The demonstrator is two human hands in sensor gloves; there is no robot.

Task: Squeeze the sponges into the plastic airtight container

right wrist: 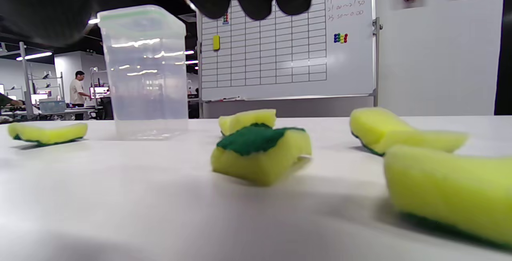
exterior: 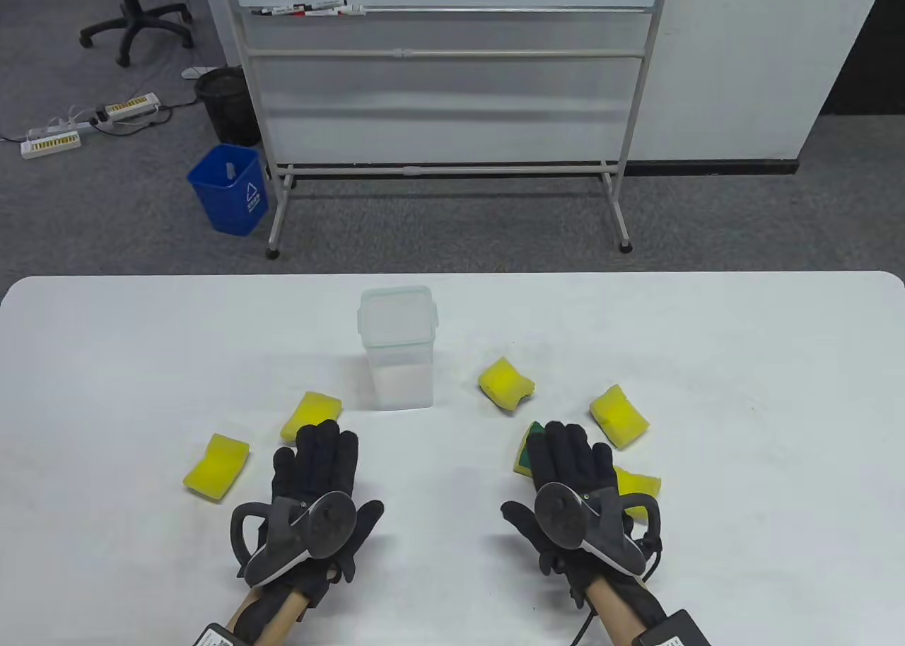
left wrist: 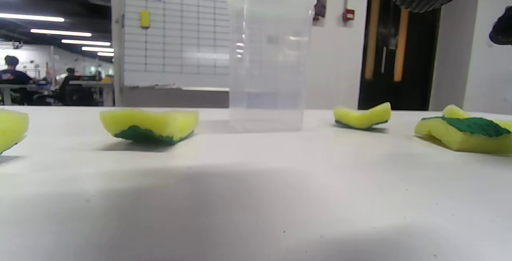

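Container: the tall clear plastic airtight container (exterior: 396, 349) with a green-edged lid stands upright at the middle of the white table (exterior: 742, 363), beyond both hands
Left hand: the black-gloved left hand (exterior: 318, 483) lies flat, palm down, fingers stretched out and holding nothing
Right hand: the black-gloved right hand (exterior: 565, 476) is spread palm down, gripping nothing; its fingertips hang over the green-faced yellow sponge (exterior: 527, 448); contact cannot be told
Left sponges: a yellow sponge (exterior: 311, 415) sits just past the left fingertips, another yellow sponge (exterior: 216, 466) lies further left
Right sponges: one curled yellow sponge (exterior: 505, 383) lies right of the container, a yellow sponge (exterior: 619, 416) sits further right, and a yellow sponge (exterior: 640, 487) lies beside the right hand, partly hidden by the tracker (exterior: 594, 526)
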